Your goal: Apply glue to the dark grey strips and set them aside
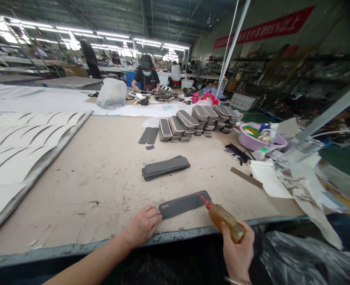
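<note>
My right hand [238, 249] grips a glue bottle [224, 219], amber-coloured with a narrow red nozzle. The nozzle's tip meets the right end of a dark grey strip [182, 205] with rounded corners, lying flat near the table's front edge. A shiny line runs along the strip's upper edge. At its left end, my left hand [145, 223] has its fingers curled and closed on the strip's edge. Just beyond lies a small pile of similar grey strips [166, 166].
Stacks of pale-edged strips [187, 122] stand farther back, beside two loose grey pieces [149, 135]. A purple basin [243, 140], glasses [234, 152] and a notebook [267, 180] are at right. White slit sheets [8, 158] cover the left. A co-worker [147, 75] sits across.
</note>
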`<act>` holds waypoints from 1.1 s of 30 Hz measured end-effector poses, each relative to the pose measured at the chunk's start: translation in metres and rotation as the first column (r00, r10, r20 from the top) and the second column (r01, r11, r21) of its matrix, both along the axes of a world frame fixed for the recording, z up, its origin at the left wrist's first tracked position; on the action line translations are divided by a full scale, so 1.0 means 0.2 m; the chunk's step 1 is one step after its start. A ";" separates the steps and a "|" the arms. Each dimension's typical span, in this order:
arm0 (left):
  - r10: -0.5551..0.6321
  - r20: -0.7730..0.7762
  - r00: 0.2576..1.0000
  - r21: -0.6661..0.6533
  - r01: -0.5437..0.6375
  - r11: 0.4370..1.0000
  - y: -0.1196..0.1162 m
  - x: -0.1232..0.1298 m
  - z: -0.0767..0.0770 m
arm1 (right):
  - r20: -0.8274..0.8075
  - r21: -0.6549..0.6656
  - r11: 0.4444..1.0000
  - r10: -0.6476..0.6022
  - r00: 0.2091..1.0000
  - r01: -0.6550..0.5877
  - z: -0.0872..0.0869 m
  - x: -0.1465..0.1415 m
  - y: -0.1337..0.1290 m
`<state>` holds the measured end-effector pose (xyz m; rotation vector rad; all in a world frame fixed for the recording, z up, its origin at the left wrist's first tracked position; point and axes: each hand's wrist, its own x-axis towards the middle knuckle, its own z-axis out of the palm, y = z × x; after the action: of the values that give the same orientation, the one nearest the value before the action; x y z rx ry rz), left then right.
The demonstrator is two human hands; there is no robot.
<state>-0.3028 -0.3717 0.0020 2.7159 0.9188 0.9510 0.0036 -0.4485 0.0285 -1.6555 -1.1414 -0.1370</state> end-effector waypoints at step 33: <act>0.004 0.014 1.000 -0.016 -0.004 1.000 0.00 0.01 0.02 | 0.245 -0.033 0.970 0.242 0.939 -0.242 0.04 -0.03 -0.09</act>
<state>-0.3010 -0.3721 0.0064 2.6921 0.9262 0.9576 -0.0031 -0.4667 0.0374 -1.5141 -1.5257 -0.1884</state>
